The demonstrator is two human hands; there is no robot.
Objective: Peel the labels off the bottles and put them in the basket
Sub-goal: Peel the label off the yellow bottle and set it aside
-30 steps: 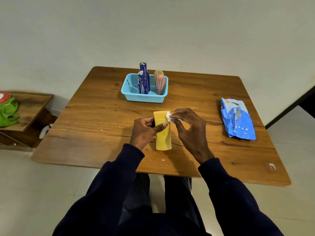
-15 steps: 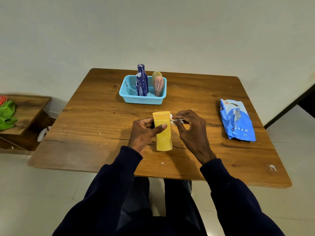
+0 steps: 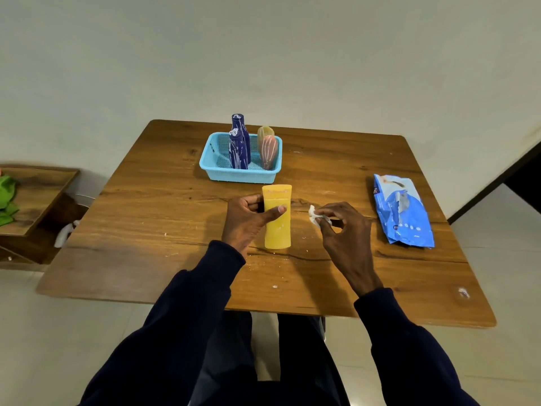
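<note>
A yellow bottle (image 3: 277,227) stands on the wooden table (image 3: 164,206), and my left hand (image 3: 248,221) grips it from the left with the thumb across its front. My right hand (image 3: 345,230) is a little to the bottle's right, pinching a crumpled white scrap of label (image 3: 314,215) between thumb and fingertips, apart from the bottle. Behind stands a light blue basket (image 3: 234,173) holding two dark blue bottles (image 3: 239,145), a pink one (image 3: 268,152) and a yellowish one (image 3: 265,131).
A blue plastic packet (image 3: 402,212) lies on the table at the right. Small white label crumbs (image 3: 274,286) dot the wood near the front edge. A low wooden shelf (image 3: 38,197) with green cloth (image 3: 6,197) stands left of the table.
My right hand has pulled the white label scrap off the top of the yellow bottle and moved right, away from it. My left hand keeps its grip on the bottle.
</note>
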